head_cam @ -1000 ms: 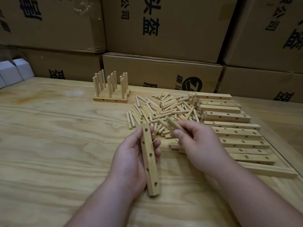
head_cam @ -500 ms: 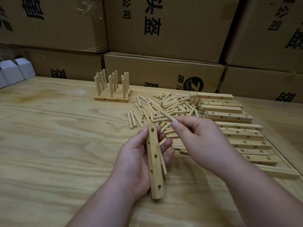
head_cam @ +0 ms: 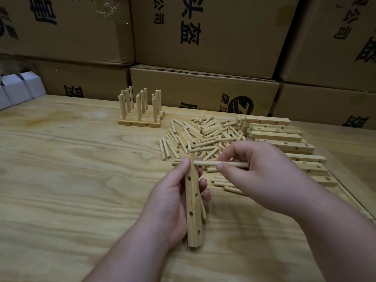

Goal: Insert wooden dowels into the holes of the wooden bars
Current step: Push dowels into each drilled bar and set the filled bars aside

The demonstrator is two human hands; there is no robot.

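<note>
So, step in hand: 1st dowel going into the bar. Left hand (head_cam: pixel 171 202) has its grip wrapped round the bar (head_cam: pixel 193 202), thumb on the near-left edge, fingers curled behind, bar held off the desk (head_cam: pixel 71 180) w/ its far end tipped away. Right hand (head_cam: pixel 258 171) pinches a dowel (head_cam: pixel 221 164) btwn thumb and fingers, grip closed on it at mid-length to far end; dowel lies crosswise, free tip touching the bar's top end, right where the topmost hole should be. Can't tell if the tip is already seated or just resting on the face – the hole there is hidden. Four other holes along the bar show empty. A second stick seems tucked behind the bar under the left fingers, prob a spare dowel; unclear.

Rel. to the bar: loose dowel pile (head_cam: pixel 203 137) just beyond it, stack of blank bars (head_cam: pixel 284 143) beyond and to the right, finished bars w/ upright dowels (head_cam: pixel 140 106) well beyond, slightly left. Boxes (head_cam: pixel 203 33) at the back.

Next move, my read: line the dowel square to the hole, push along its axis, left grip bracing vs. the push. Any tilt prob jams it at the hole's edge. Then the remaining holes, one by one.
</note>
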